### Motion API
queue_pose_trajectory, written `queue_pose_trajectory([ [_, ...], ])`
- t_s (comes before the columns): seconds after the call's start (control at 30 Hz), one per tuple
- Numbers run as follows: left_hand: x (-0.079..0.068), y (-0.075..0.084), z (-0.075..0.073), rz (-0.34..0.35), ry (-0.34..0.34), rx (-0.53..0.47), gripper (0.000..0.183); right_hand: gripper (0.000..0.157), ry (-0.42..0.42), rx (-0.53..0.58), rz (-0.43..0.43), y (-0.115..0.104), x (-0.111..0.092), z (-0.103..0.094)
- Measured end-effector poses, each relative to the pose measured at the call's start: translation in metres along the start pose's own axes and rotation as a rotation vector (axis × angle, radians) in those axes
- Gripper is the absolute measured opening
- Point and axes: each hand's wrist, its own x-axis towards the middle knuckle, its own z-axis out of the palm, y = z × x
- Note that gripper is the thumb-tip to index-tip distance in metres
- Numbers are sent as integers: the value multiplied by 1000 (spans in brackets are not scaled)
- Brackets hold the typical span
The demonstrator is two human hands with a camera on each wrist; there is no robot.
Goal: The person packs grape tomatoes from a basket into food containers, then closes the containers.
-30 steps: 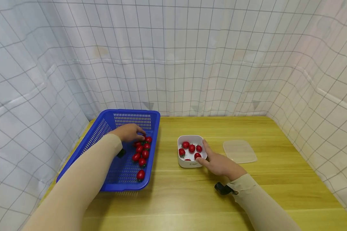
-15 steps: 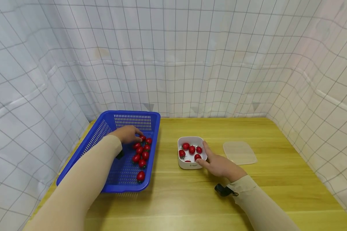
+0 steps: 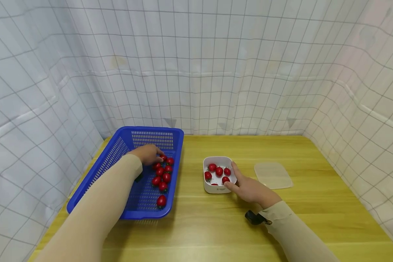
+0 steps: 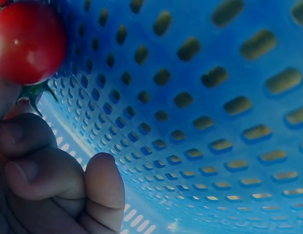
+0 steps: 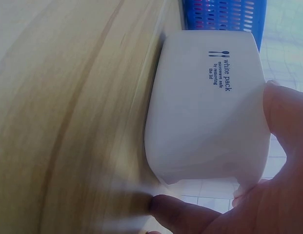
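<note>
My left hand reaches into the blue basket, its thumb and fingertips at a red cherry tomato with a green stalk. In the left wrist view the other fingers are curled below that tomato. Several more cherry tomatoes lie along the basket's right side. My right hand holds a small white container at its right side, thumb over the near rim. Several cherry tomatoes lie in the container. Printed lettering shows on its wall in the right wrist view.
A translucent lid lies flat on the wooden table, right of the container. White gridded sheeting closes off the back and both sides. The basket's slotted walls stand well above its floor.
My left fingertips have shifted slightly and come closer round a tomato at the far end of the pile. The right hand and container keep their place; the head view has tilted slightly.
</note>
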Motion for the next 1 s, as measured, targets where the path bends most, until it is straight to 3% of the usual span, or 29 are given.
queue_pose_trajectory([
  [1.0,0,1,0,-23,-5,-19,37,99,4,15,-4,-1,-2,-1],
])
